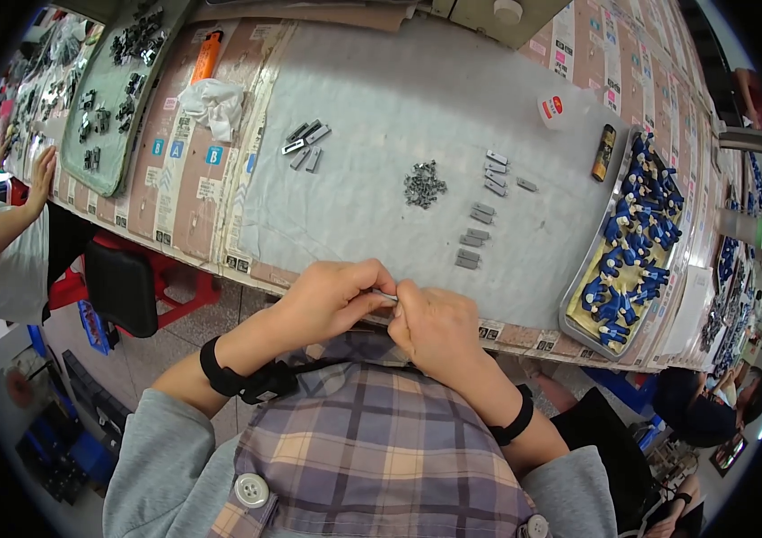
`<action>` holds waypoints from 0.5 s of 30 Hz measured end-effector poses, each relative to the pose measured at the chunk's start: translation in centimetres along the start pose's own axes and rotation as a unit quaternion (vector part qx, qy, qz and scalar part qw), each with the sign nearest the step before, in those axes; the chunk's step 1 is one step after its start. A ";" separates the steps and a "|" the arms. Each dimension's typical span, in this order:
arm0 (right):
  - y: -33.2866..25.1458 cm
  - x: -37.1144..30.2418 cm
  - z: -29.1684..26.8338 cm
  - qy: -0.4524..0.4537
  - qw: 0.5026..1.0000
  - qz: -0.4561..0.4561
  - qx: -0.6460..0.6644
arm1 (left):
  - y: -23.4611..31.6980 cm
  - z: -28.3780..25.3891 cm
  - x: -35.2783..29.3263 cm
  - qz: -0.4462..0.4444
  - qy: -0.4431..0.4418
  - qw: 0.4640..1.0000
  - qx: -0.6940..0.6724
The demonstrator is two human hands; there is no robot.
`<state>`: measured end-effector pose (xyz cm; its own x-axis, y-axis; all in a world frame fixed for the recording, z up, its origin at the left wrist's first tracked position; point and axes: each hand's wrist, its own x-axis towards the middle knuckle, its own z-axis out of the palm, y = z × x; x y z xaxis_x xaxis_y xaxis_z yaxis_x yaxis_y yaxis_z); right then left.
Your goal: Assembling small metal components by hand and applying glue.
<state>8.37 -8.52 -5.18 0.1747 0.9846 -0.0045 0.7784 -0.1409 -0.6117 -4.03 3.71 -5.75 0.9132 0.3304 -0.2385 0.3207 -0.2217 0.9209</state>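
Both of my hands meet in front of my chest, just over the table's near edge. My left hand point(342, 296) pinches a small grey part point(387, 297), of which only a sliver shows. Against its other end, the fingers of my right hand point(437, 325) are curled closed. Beyond the hands, on a pale sheet point(345, 206), lies a heap of tiny dark metal pieces point(424, 185). To the right of that heap, flat grey oblong parts point(475, 238) lie in a loose column. Several similar oblong parts point(307, 139) are grouped at the left.
A metal tray of blue figurines point(632, 242) stands at the right, beside a dark cylinder point(604, 152). Far left are a green tray point(103, 170) of black parts, an orange-handled tool point(207, 56) and a white cloth point(213, 106). Another person's hand point(41, 177) rests at the table's left edge.
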 end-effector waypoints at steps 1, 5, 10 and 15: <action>0.0 -0.1 0.0 -0.002 1.000 0.003 -0.004 | 0.0 0.0 0.0 -0.001 0.005 1.000 0.000; 0.1 0.0 -0.1 -0.014 1.000 0.009 0.008 | 0.1 0.0 0.0 0.015 -0.005 1.000 0.011; 1.1 0.1 -0.6 -0.032 0.995 -0.008 0.093 | -0.1 -0.1 0.0 -0.010 -0.023 0.998 -0.061; 1.5 0.1 -1.0 -0.074 0.991 -0.013 0.113 | 0.1 -0.3 0.1 -0.014 -0.025 0.998 -0.048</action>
<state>10.17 -8.78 -5.29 0.0535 0.9943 -0.0919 0.6240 -0.1052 -0.7743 -3.94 4.02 -5.59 0.9167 0.2876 -0.2773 0.3227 -0.1237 0.9384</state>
